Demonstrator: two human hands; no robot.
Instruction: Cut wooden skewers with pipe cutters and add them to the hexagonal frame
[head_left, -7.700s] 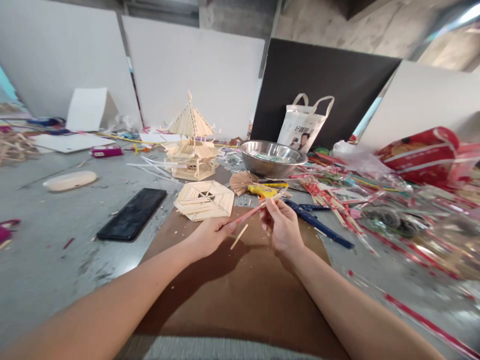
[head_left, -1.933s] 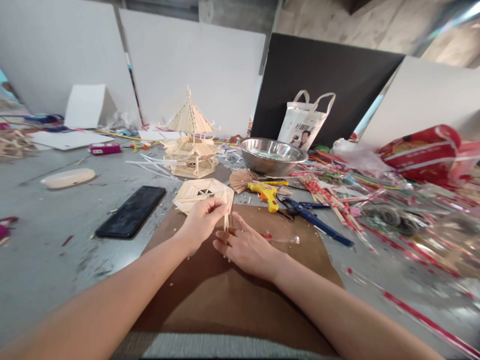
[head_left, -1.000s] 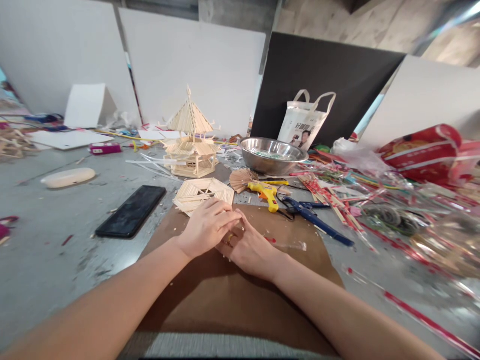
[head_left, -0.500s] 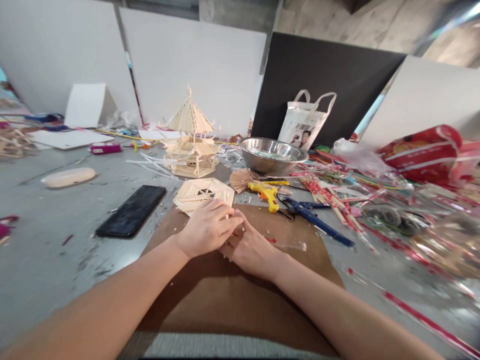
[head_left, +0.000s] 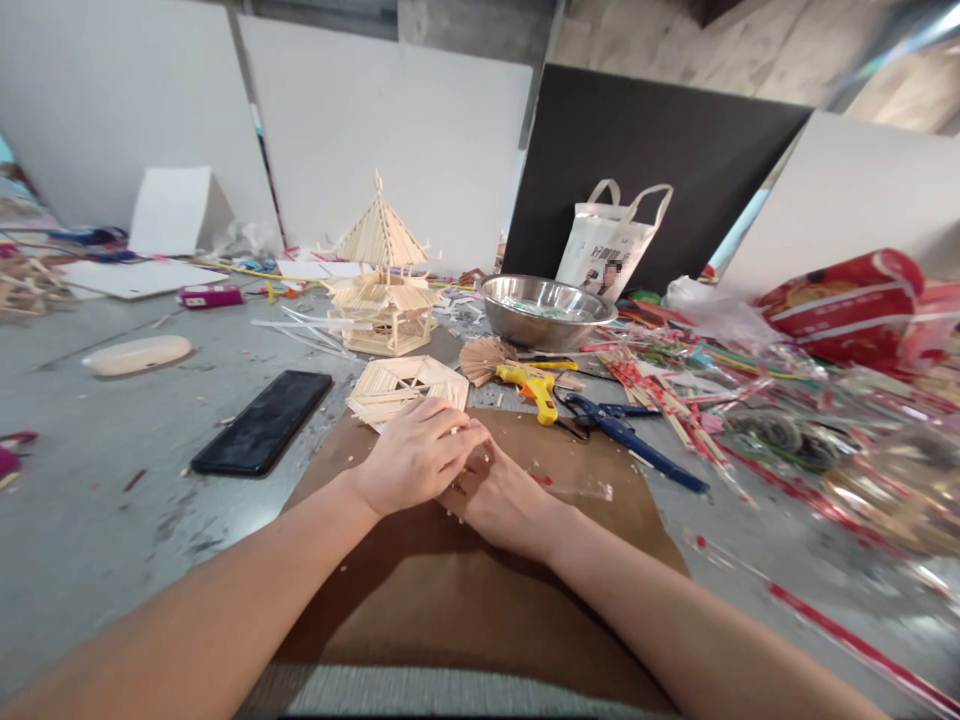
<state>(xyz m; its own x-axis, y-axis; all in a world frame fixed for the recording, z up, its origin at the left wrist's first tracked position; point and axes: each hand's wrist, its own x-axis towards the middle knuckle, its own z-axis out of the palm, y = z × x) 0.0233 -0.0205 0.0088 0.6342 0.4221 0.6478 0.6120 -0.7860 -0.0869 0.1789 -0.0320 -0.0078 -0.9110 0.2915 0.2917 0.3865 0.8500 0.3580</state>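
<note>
My left hand and my right hand meet over a brown board, fingers curled in and overlapping. Between them they hold a small piece of pale wooden sticks; only a few light tips show, and its shape is hidden by the fingers. Just beyond the left fingers lies a flat hexagonal stick panel with an opening at its centre. Behind that stands a tiered pavilion model built of the same pale sticks. A yellow glue gun rests past my right hand, close to blue-handled pliers.
A black phone and a white oval case lie to the left. At the back are a metal bowl and a white handled bag. Red-and-white strips, wires and plastic wrap clutter the right side, near a red package.
Almost nothing differs. Both hands keep the same place and grip, with only a very slight shift of the fingers.
</note>
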